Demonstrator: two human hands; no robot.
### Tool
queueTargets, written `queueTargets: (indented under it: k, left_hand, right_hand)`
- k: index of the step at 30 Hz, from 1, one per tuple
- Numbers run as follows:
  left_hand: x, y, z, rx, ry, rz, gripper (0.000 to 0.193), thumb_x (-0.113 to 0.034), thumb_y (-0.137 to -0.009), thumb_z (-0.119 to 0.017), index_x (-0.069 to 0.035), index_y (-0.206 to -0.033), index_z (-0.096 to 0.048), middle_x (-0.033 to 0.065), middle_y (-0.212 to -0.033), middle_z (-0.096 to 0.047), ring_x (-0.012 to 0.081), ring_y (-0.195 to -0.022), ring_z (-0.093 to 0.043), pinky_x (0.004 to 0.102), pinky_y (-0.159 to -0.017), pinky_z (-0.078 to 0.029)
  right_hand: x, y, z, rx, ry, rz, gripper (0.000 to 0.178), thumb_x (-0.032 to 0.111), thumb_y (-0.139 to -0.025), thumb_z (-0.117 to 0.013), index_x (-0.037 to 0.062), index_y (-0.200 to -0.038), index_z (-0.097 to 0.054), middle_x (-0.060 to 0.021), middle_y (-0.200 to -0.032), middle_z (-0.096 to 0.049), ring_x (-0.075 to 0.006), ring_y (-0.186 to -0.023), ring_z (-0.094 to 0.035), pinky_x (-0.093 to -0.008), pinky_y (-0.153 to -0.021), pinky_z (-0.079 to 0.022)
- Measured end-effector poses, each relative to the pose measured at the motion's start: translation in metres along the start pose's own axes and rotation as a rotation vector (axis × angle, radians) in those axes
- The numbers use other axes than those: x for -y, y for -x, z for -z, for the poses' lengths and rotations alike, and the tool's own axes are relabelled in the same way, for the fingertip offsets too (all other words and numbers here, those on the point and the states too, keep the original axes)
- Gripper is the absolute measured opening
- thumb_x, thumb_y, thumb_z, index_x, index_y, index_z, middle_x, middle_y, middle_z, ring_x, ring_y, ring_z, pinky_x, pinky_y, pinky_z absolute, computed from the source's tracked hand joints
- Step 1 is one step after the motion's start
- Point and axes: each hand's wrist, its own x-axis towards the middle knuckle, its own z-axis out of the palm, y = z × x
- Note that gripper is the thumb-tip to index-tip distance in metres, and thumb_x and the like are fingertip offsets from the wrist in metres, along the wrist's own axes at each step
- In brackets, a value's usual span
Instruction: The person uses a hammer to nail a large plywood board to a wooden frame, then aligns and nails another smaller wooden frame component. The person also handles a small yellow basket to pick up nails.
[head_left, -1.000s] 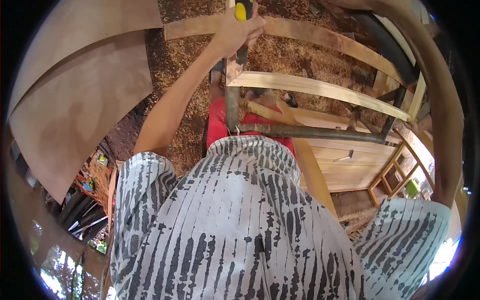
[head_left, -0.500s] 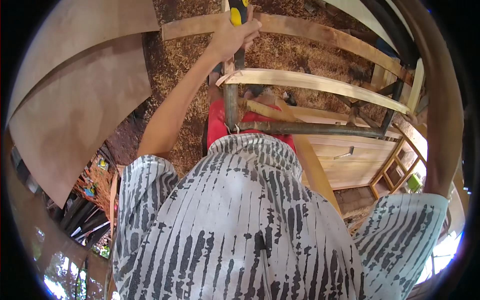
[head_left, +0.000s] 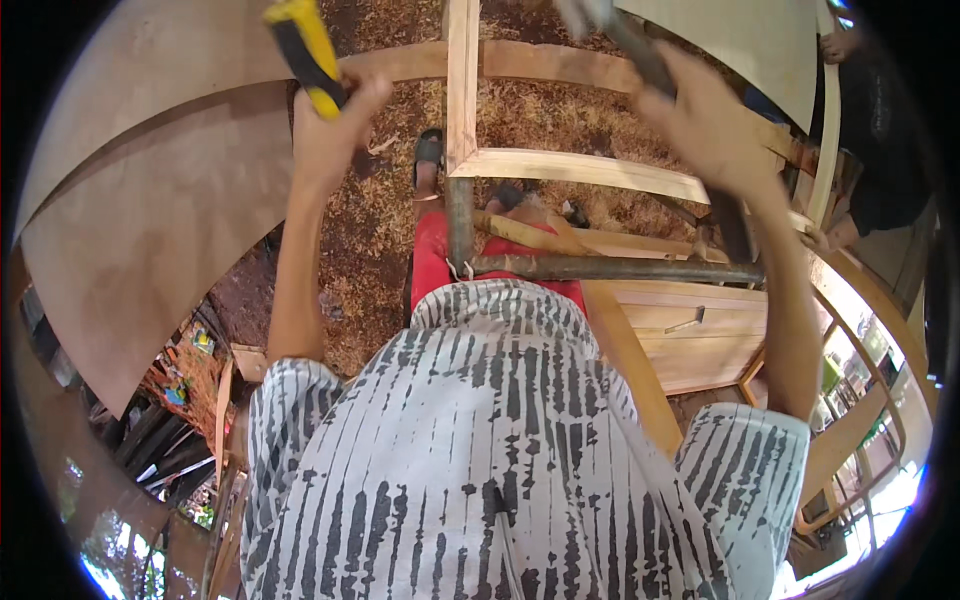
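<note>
My left hand [head_left: 332, 135] is closed around a chisel with a yellow and black handle [head_left: 308, 58], held up left of a pale wooden frame [head_left: 590, 170]. Its blade does not show. In my right hand [head_left: 715, 130] is a hammer [head_left: 640, 50], raised over the frame's right part; its metal head is blurred at the top edge. The frame's corner [head_left: 462, 160], where two pale strips meet, lies between my hands, touched by neither. It rests over a dark metal pipe stand [head_left: 620, 267].
Large plywood sheets [head_left: 150, 220] lean at the left. Another person's hand [head_left: 838, 235] is by the frame's right end. A panelled wooden piece [head_left: 690, 335] lies below at the right. Sawdust covers the ground [head_left: 375, 240]; scrap wood is piled at lower left.
My left hand has lifted the chisel off the frame's corner and moved left. My right arm has swung inward, bringing the hammer into view. The curled shaving at the corner is gone.
</note>
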Motion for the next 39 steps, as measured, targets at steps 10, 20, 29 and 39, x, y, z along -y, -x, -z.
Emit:
queueTargets:
  k: [10, 20, 29, 39]
  left_hand:
    - [0.089, 0.02, -0.059, 0.065, -0.697, -0.22, 0.042, -0.026, -0.081, -0.086, 0.0, -0.111, -0.072, 0.0117, -0.084, -0.071, 0.0166, -0.074, -0.066, 0.034, -0.071, -0.052]
    - [0.056, 0.063, -0.013, -0.088, -0.587, 0.285, 0.024, -0.019, -0.091, -0.079, 0.0, -0.104, -0.077, 0.003, -0.081, -0.07, 0.0093, -0.073, -0.06, 0.0297, -0.07, -0.049]
    - [0.06, 0.032, -0.052, -0.04, -0.838, -0.273, 0.041, -0.021, -0.078, -0.086, -0.004, -0.113, -0.074, 0.0152, -0.1, -0.076, 0.0282, -0.089, -0.074, 0.0375, -0.078, -0.056]
    - [0.062, 0.009, -0.054, 0.187, -0.859, -0.181, 0.028, -0.018, -0.082, -0.081, -0.002, -0.103, -0.074, 0.0156, -0.093, -0.074, 0.0278, -0.081, -0.071, 0.0387, -0.073, -0.054]
  right_hand:
    - [-0.021, 0.138, -0.113, 0.365, -0.125, -0.216, 0.033, 0.02, -0.082, -0.071, 0.0039, -0.106, -0.054, -0.0262, -0.08, -0.067, -0.0487, -0.081, -0.067, -0.0588, -0.072, -0.051]
    - [-0.019, 0.173, -0.14, 0.427, -0.34, -0.317, 0.052, 0.025, -0.084, -0.07, 0.0001, -0.126, -0.051, -0.0292, -0.085, -0.068, -0.0504, -0.084, -0.066, -0.0576, -0.077, -0.053]
    - [-0.013, 0.186, -0.191, 0.548, 0.032, -0.184, 0.047, 0.037, -0.088, -0.071, 0.0064, -0.119, -0.053, -0.0193, -0.081, -0.072, -0.0423, -0.078, -0.072, -0.0536, -0.074, -0.057]
    - [-0.05, 0.221, -0.231, 0.496, -0.159, -0.29, 0.052, 0.036, -0.09, -0.068, 0.0002, -0.125, -0.053, -0.0275, -0.088, -0.071, -0.0466, -0.084, -0.07, -0.0563, -0.076, -0.056]
